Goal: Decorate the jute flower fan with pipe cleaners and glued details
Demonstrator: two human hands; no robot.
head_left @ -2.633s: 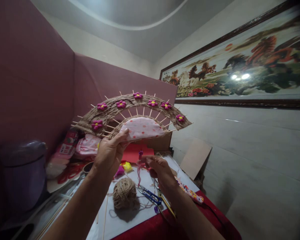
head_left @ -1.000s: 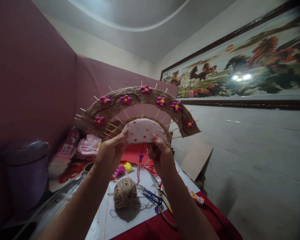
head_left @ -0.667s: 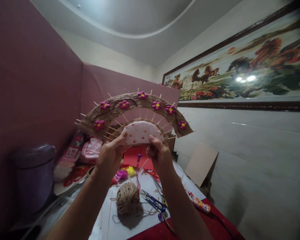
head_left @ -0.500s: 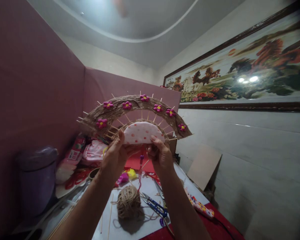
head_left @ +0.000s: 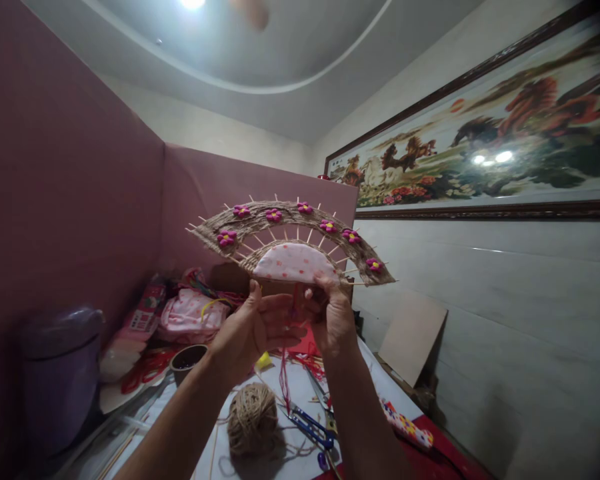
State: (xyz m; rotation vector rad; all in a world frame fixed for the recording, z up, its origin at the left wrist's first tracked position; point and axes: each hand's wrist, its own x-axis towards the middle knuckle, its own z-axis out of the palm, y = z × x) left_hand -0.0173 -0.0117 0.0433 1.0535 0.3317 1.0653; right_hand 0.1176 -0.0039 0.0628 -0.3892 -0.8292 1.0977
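A handmade fan [head_left: 297,261] is held up in front of me, tilted down slightly to the right. Thin sticks fan out through its twine-wrapped band, which carries several magenta flowers with yellow centres; the half-round middle is white cloth with reddish dots. My right hand [head_left: 334,317] grips the fan's lower right edge, thumb on the cloth. Just below the lower left edge, my left hand [head_left: 260,323] is open, fingers stretched toward the right and apart from the fan. Dark pink tassel threads [head_left: 285,380] hang below, between my hands.
On the table lie a ball of twine [head_left: 253,420], blue thread snips [head_left: 310,427] and a flower-patterned glue gun [head_left: 407,427]. A dark round container [head_left: 187,360] and dotted cloth [head_left: 193,312] are at left, beside a purple bin [head_left: 63,387]. A board [head_left: 415,337] leans at right.
My left hand has let go of the fan's lower edge and opened. The fan has shifted right and tilted, staying in my right hand.
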